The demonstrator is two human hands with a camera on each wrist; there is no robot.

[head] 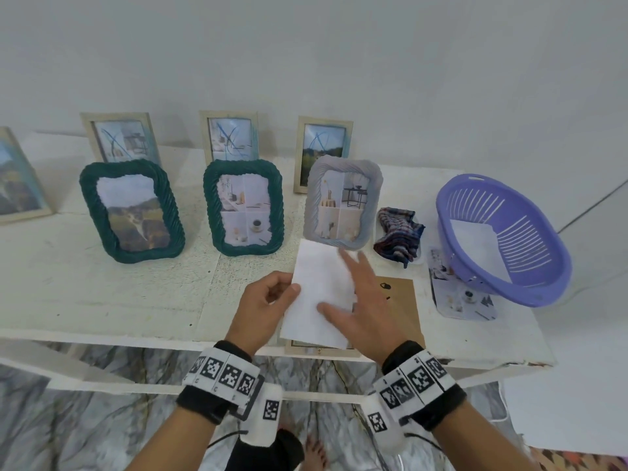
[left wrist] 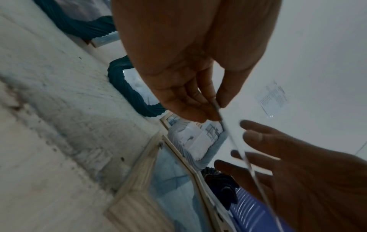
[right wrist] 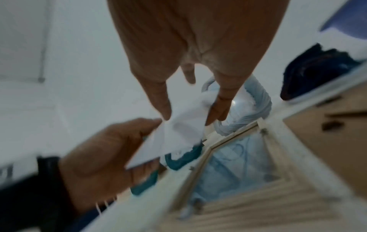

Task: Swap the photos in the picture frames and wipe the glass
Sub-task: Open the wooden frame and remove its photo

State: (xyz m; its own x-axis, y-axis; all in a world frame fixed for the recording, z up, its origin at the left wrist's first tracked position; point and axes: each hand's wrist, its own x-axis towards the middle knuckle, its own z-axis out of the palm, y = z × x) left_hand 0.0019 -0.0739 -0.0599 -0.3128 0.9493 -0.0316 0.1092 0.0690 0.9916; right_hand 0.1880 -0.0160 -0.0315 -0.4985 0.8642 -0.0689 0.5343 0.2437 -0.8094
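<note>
My left hand (head: 285,292) pinches the left edge of a white sheet (head: 316,277), a photo with its blank back up, between thumb and fingers (left wrist: 215,106). My right hand (head: 356,294) lies against the sheet with straight, spread fingers and its thumb on the near part. The sheet (right wrist: 178,138) hangs a little above a pale wooden frame (head: 319,350) that lies flat at the table's front edge, its glass (left wrist: 172,180) showing. The frame's brown backing board (head: 404,300) lies just to the right.
Two green frames (head: 132,212) (head: 243,207) and a grey-blue one (head: 343,202) stand mid-table, with wooden frames (head: 231,136) behind. To the right are a checked cloth (head: 399,232), a purple basket (head: 441,212) and a loose photo (head: 462,297).
</note>
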